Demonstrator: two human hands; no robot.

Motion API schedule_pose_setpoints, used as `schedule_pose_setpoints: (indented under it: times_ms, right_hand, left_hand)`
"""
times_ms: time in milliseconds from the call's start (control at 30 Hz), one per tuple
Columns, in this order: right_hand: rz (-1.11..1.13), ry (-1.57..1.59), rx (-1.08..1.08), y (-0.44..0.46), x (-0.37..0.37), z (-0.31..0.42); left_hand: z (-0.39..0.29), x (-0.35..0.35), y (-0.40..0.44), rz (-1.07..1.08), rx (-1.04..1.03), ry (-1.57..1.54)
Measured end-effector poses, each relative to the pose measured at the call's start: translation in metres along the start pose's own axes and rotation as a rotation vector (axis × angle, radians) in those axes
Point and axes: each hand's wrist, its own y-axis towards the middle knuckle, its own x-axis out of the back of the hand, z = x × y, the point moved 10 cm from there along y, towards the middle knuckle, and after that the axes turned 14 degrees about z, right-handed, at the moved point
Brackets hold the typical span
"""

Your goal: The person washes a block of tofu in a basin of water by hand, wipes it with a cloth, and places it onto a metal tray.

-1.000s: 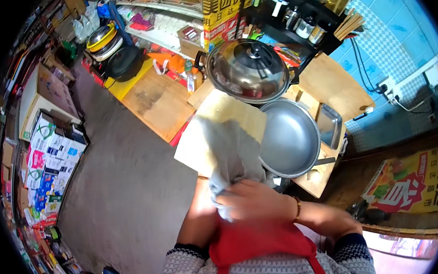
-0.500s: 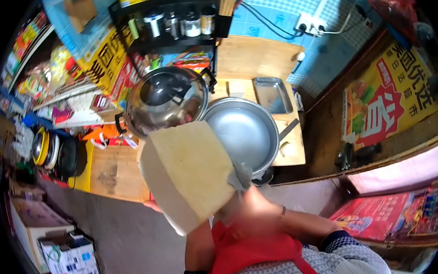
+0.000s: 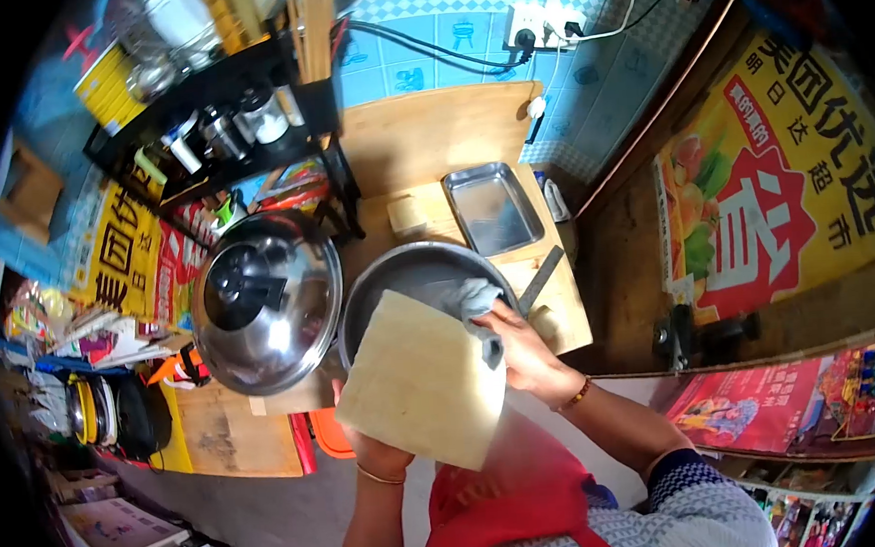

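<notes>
A pale yellow, square, board-like slab (image 3: 419, 385) is tilted in front of me and partly covers the big metal pot (image 3: 437, 258). My left hand (image 3: 377, 456) is closed on its lower left edge, the fingers largely hidden behind it. At the upper right, my right hand (image 3: 525, 353) is closed on a grey cloth (image 3: 478, 297), beside the slab's right edge. Whether the cloth touches the slab's face I cannot tell. Left of the pot sits a large domed steel lid (image 3: 295, 322) with a black knob.
On the wooden table stand a steel tray (image 3: 494, 210), a small pale block (image 3: 407, 215) and a flat dark blade-like strip (image 3: 541, 279). A black rack (image 3: 220, 156) holds jars behind the lid. Cables run to a wall socket (image 3: 541, 26).
The slab has turned and moved right, now overlapping the pot. My right hand has risen with the cloth to the slab's upper right side. The view has shifted.
</notes>
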Motion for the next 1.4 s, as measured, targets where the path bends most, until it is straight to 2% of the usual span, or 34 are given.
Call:
schedule_pose_setpoints:
  times_ms: [33, 67, 100, 133, 200, 267, 300, 333, 367, 400, 467, 567, 633, 667, 767, 800, 833, 867, 900, 933, 967, 1000, 1033, 1067, 1100, 1133, 1200, 1233, 1300, 1367, 1400]
  right_hand:
    - [0.017, -0.059, 0.131, 0.008, 0.007, 0.024]
    - [0.002, 0.025, 0.144, 0.014, 0.027, 0.036]
    - [-0.032, 0.209, 0.221, 0.026, 0.057, 0.046]
    - [-0.068, 0.391, 0.302, 0.034, 0.083, 0.061]
    - [-0.086, 0.389, 0.373, 0.033, 0.127, 0.103]
    - [-0.144, -0.669, 0.228, 0.024, 0.155, 0.143]
    - [-0.088, -0.571, 0.168, 0.030, 0.166, 0.136]
    - [-0.079, -0.306, 0.090, 0.033, 0.179, 0.118]
    - [-0.028, -0.287, 0.054, 0.038, 0.185, 0.102]
    - [0.026, -0.269, 0.018, 0.047, 0.183, 0.090]
    - [0.145, -0.031, -0.053, 0.063, 0.170, 0.068]
    - [0.207, 0.072, -0.049, 0.085, 0.179, 0.087]
    - [0.199, -0.038, -0.127, 0.098, 0.206, 0.089]
    - [0.199, -0.034, -0.126, 0.103, 0.211, 0.099]
    - [0.123, -0.033, -0.174, 0.120, 0.240, 0.110]
    - [0.125, -0.026, -0.171, 0.129, 0.253, 0.109]
    - [0.018, -0.220, -0.213, 0.134, 0.278, 0.109]
    - [-0.023, -0.338, -0.219, 0.134, 0.270, 0.130]
    - [-0.066, -0.456, -0.230, 0.133, 0.262, 0.152]
    - [0.079, -0.378, -0.099, 0.146, 0.270, 0.148]
    - [0.028, -0.138, -0.121, 0.140, 0.275, 0.145]
    - [-0.020, 0.097, -0.142, 0.132, 0.275, 0.139]
    - [-0.013, 0.045, -0.121, 0.129, 0.286, 0.131]
    - [0.039, -0.120, -0.150, 0.132, 0.302, 0.108]
    - [-0.043, -0.071, -0.160, 0.141, 0.330, 0.079]
    - [-0.031, -0.015, -0.156, 0.148, 0.326, 0.080]
    - [-0.012, 0.036, -0.156, 0.164, 0.317, 0.092]
    - [-0.002, 0.064, -0.214, 0.171, 0.313, 0.093]
    - [0.010, 0.101, -0.285, 0.186, 0.311, 0.086]
    - [-0.025, 0.130, -0.323, 0.202, 0.317, 0.082]
    - [-0.025, 0.130, -0.325, 0.210, 0.328, 0.077]
  left_hand:
    - [0.016, -0.005, 0.014, 0.067, -0.109, -0.606]
    - [0.024, -0.010, 0.026, 0.120, -0.219, -1.215]
    - [0.031, -0.010, 0.040, 0.110, -0.206, -1.218]
    - [0.031, -0.004, 0.053, 0.075, -0.242, -0.935]
    - [0.024, 0.001, 0.082, 0.029, -0.300, -0.368]
    - [0.017, -0.004, 0.107, -0.009, -0.340, 0.206]
    - [0.016, -0.002, 0.119, -0.067, -0.359, 0.367]
    - [0.022, -0.001, 0.136, -0.100, -0.347, 0.401]
    - [0.030, 0.001, 0.154, -0.144, -0.333, 0.437]
    - [0.043, 0.004, 0.171, -0.168, -0.281, 0.396]
    - [0.067, 0.007, 0.201, -0.218, -0.181, 0.320]
    - [0.092, 0.002, 0.237, -0.150, -0.015, 0.165]
    - [0.106, -0.016, 0.261, 0.057, 0.121, -0.357]
    - [0.107, -0.039, 0.271, 0.184, 0.235, -0.803]
    - [0.119, -0.041, 0.297, 0.236, 0.350, -0.923]
    - [0.124, -0.039, 0.304, 0.233, 0.353, -0.917]
    - [0.125, -0.040, 0.313, 0.243, 0.277, -1.023]
    - [0.124, -0.042, 0.320, 0.249, 0.203, -1.132]
    - [0.125, -0.047, 0.323, 0.244, 0.209, -1.132]
    - [0.130, -0.034, 0.327, 0.094, 0.173, -0.916]
    - [0.129, -0.019, 0.328, -0.052, 0.135, -0.697]
    - [0.132, -0.024, 0.331, -0.056, 0.127, -0.695]
    - [0.119, -0.016, 0.335, -0.102, 0.068, -0.126]
    - [0.113, -0.014, 0.338, -0.112, 0.033, 0.153]
    - [0.107, -0.013, 0.340, -0.150, 0.005, 0.434]
    - [0.128, -0.011, 0.342, -0.101, -0.003, -0.011]
    - [0.136, -0.014, 0.348, -0.054, -0.020, -0.453]
    - [0.140, -0.014, 0.346, -0.053, 0.055, -0.612]
    - [0.154, -0.012, 0.338, -0.066, 0.135, -0.769]
    - [0.173, 0.004, 0.333, -0.104, 0.185, -0.429]
    - [0.171, -0.004, 0.336, -0.105, 0.185, -0.431]
